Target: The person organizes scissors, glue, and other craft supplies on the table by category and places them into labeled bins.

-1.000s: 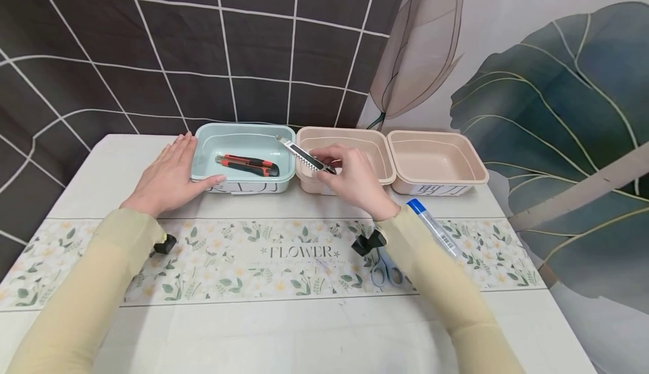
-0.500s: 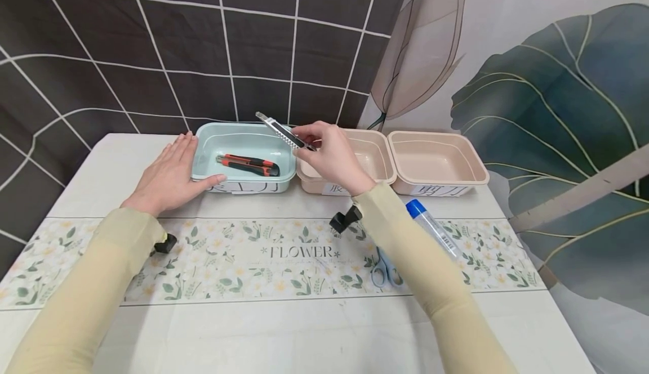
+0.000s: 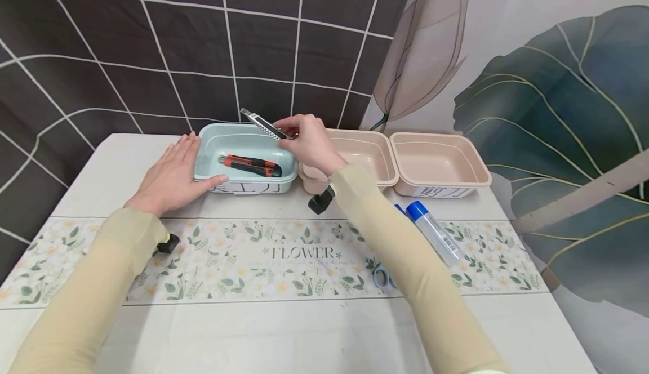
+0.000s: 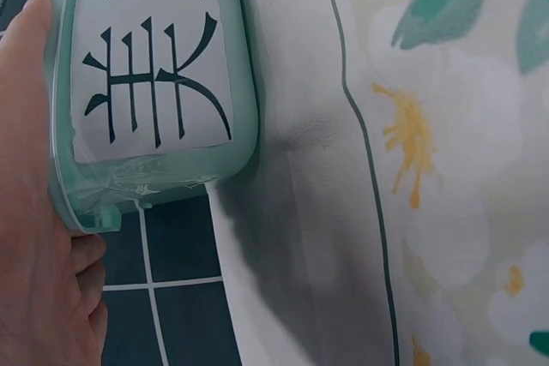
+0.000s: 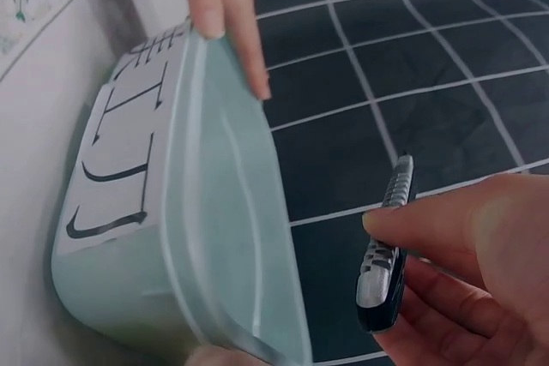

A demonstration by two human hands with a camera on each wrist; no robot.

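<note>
My right hand (image 3: 309,140) pinches a silver and black utility knife (image 3: 265,124) between thumb and fingers. It hovers over the right end of the light blue bin (image 3: 291,176), tip pointing up and left; the right wrist view shows the knife (image 5: 386,250) from its butt end. Inside that bin lie red and black utility knives (image 3: 250,165), side by side. My left hand (image 3: 164,177) rests against the bin's left side with straight fingers, thumb along the front rim. A white label (image 4: 154,66) with black characters covers the bin's front.
Two pink bins, a middle one (image 3: 372,179) and a right one (image 3: 441,183), stand in a row beside the blue bin. Blue-handled scissors (image 3: 380,277), partly under my right sleeve, and a blue-capped clear tube (image 3: 436,233) lie on the table. A dark gridded backdrop (image 3: 198,41) rises behind.
My right hand has carried the silver and black utility knife left and up, from over the middle pink bin to over the blue bin. The left hand has stayed in place.
</note>
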